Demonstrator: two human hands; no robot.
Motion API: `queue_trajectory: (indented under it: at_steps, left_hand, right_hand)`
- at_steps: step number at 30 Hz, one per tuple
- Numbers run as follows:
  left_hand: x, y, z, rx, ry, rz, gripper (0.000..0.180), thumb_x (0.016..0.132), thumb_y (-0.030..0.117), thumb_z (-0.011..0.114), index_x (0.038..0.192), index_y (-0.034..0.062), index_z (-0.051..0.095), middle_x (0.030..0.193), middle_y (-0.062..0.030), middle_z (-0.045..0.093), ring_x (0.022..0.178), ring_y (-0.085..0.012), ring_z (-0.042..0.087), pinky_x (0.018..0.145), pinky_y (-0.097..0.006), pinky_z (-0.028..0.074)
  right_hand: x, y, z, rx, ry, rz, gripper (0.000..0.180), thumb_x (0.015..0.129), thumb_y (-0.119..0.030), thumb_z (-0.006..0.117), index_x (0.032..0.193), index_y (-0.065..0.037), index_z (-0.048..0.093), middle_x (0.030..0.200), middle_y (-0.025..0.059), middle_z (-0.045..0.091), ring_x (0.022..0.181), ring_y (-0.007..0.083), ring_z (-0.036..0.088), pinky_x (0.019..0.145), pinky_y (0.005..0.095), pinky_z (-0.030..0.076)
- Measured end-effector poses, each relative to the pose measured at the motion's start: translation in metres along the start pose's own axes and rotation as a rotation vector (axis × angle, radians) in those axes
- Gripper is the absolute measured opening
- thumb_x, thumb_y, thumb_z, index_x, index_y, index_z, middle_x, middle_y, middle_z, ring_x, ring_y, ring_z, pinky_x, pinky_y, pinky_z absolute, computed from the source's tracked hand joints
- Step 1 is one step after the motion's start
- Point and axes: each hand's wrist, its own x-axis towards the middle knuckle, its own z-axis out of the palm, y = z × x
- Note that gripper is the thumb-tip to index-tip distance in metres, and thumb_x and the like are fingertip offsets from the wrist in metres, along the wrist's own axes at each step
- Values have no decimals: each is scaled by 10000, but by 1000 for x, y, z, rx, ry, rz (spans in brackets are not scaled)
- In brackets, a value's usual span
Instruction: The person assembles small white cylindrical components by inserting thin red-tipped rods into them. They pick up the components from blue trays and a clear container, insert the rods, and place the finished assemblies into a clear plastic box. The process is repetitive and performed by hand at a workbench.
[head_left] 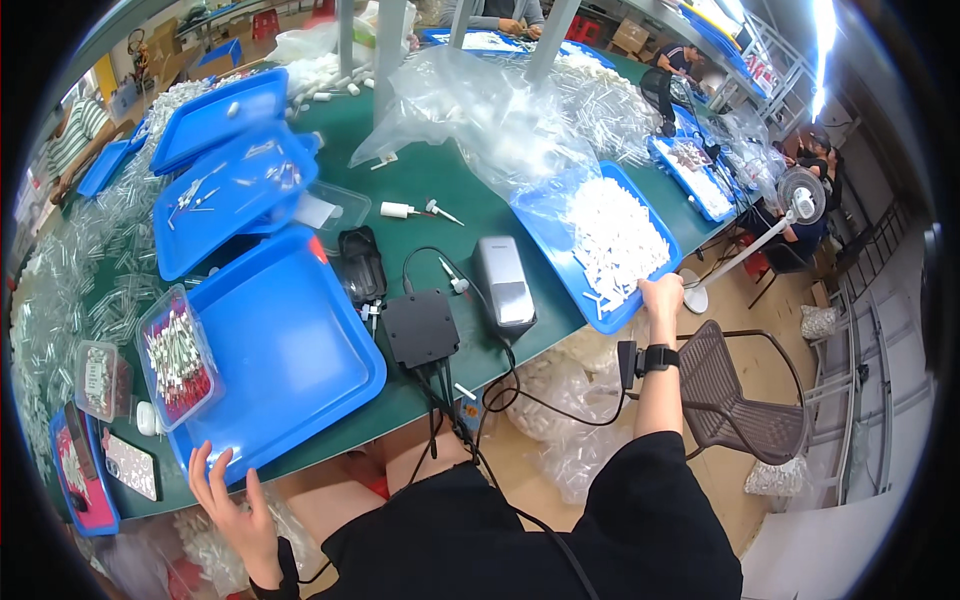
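Across the green table [430, 180], a wide blue tray [290, 350] lies before the person's left side, and a narrower blue tray [552, 238] at the right, near the table's edge, bears a heap of small white pieces [618, 240]. Between the two trays sit a grey-and-black device [505, 285] and a black box [420, 328] trailing cables. The left hand [235, 508], fingers spread wide, is at the wide tray's near corner, while the right hand [661, 297] reaches the narrower tray's near right corner beside the heap, its fingertips too hidden to tell whether they grip anything.
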Motion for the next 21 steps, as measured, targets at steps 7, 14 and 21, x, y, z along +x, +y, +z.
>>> queue_trajectory:
  at_steps: [7,14,21]
  left_hand:
    - [-5,14,12,-47,41,21,283,782,30,633,1061,20,591,1248,-150,527,1244,-362,428,1035,-469,318]
    - [36,94,-57,-931,61,229,283,823,72,635,1067,-64,590,899,-101,651,771,-252,596,753,-334,462]
    - [84,159,-98,-1150,366,706,327,836,108,618,1111,-58,557,908,-101,637,771,-246,591,742,-332,463]
  right_hand:
    - [26,5,-13,692,-347,149,247,755,-82,585,927,94,569,814,141,617,670,252,650,625,448,574]
    - [61,44,31,935,-271,-63,148,852,-114,515,896,26,538,737,63,546,610,196,576,517,391,496]
    - [56,70,0,1135,-205,-46,296,882,-86,538,1063,147,546,976,163,624,849,273,644,776,389,526]
